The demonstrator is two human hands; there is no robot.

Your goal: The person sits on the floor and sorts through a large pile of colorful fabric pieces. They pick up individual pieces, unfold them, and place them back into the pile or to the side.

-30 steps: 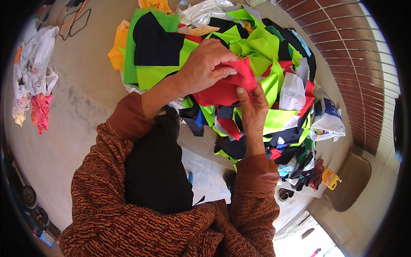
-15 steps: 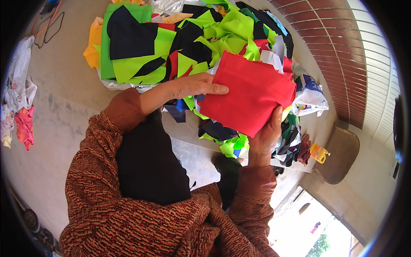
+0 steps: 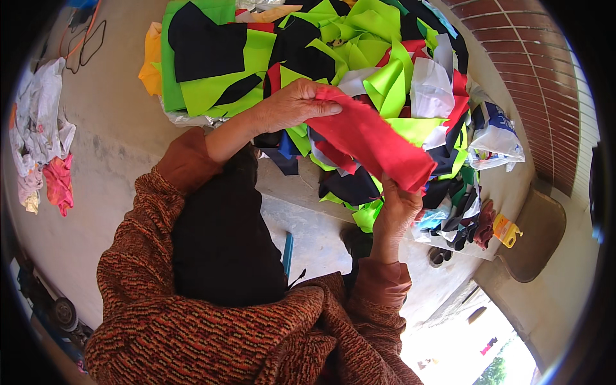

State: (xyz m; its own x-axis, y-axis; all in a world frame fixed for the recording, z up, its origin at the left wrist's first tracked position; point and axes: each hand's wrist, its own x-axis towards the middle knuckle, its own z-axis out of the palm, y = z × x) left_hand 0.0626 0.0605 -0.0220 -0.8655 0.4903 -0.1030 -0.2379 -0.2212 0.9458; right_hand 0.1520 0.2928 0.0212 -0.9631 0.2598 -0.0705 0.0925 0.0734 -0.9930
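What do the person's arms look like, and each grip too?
The knitted sleeves are flecked with rusty orange and dark brown, and they end in wide, plain reddish-brown cuffs. The left grip and right grip are just bare hands, with no gloves.

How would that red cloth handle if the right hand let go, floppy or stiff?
Likely floppy: the red cloth bends over near the right hand, so it would probably droop from the left hand. It's probably light too, being thin-looking fabric held only at its ends.
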